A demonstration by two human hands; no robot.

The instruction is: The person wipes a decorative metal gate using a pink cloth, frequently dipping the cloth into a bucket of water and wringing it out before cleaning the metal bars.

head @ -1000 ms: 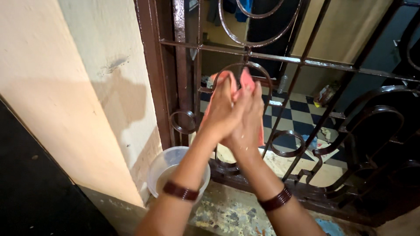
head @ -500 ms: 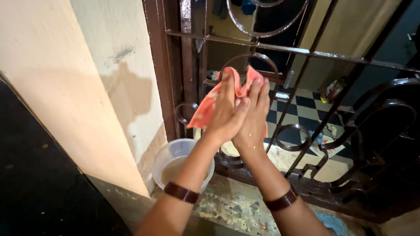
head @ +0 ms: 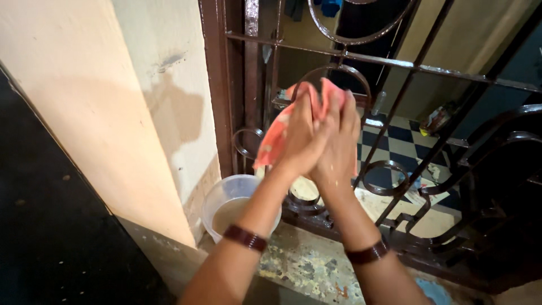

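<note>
Wringing one cloth (head: 276,135), two hands.

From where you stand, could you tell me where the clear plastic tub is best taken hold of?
Grip the clear plastic tub by its rim on the near left side, coming from above. It stands upright and open with murky water inside, the wall crowds its left, and the left forearm crosses its right edge.

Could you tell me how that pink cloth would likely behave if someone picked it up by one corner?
The pink cloth would probably hang limp, since a loose flap already droops below the left hand and right hand. It may be damp and slightly heavy.
</note>
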